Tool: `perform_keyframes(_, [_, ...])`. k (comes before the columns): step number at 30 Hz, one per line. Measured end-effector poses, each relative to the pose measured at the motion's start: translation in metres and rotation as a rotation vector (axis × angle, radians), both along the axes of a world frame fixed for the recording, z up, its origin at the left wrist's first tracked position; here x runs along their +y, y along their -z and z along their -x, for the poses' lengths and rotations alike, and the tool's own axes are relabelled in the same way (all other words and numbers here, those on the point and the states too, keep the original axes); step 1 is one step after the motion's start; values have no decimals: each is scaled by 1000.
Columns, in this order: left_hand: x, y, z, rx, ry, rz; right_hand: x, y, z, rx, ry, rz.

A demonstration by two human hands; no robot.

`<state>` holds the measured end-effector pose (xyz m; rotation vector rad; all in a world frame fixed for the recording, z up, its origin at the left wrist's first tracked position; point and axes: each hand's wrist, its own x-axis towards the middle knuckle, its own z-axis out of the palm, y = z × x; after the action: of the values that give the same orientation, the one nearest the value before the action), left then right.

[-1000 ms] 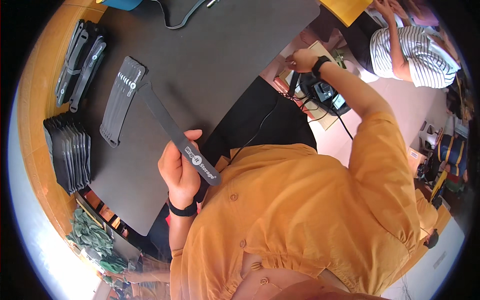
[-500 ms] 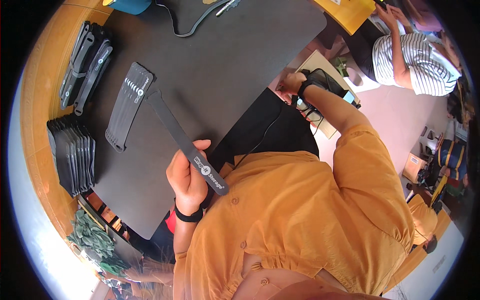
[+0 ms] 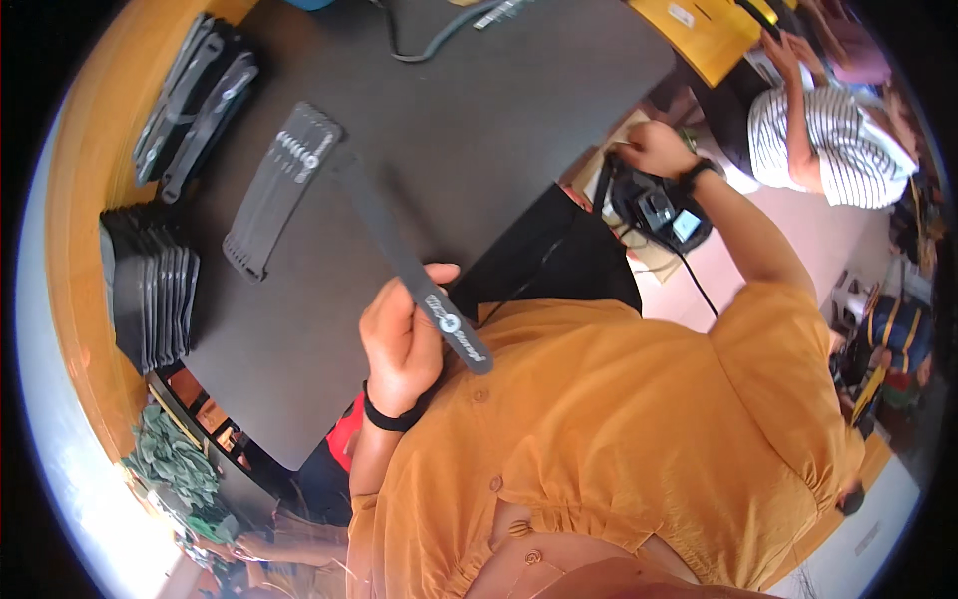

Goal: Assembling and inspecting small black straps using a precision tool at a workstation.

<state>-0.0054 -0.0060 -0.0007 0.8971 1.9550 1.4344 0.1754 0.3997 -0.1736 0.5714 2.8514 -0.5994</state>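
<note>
L hand (image 3: 399, 339) gripping 1 dk-grey strap (image 3: 402, 248), its far end over the surface (image 3: 499, 130) nr. a fanned row of straps (image 3: 277, 195). R hand (image 3: 661, 150) curled, at blk cabled electronics (image 3: 651, 207) past surface's R edge; can't tell if gripping. Strap bundle (image 3: 192, 105) on surface's L side.

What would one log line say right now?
left hand: holds grey strap | right hand: by black cabled device | table: fanned grey straps
</note>
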Motion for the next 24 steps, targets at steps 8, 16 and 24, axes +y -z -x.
perform_keyframes(8, [5, -9, 9, 132, 96, -79, 37, -131, -15, 815, 345, 126])
perform_keyframes(16, [22, -46, 22, -150, -87, -57, -151, -218, 109, 763, -465, 372])
perform_keyframes(24, [12, -33, 23, 46, -149, -126, -213, -194, 158, 1035, -540, 487])
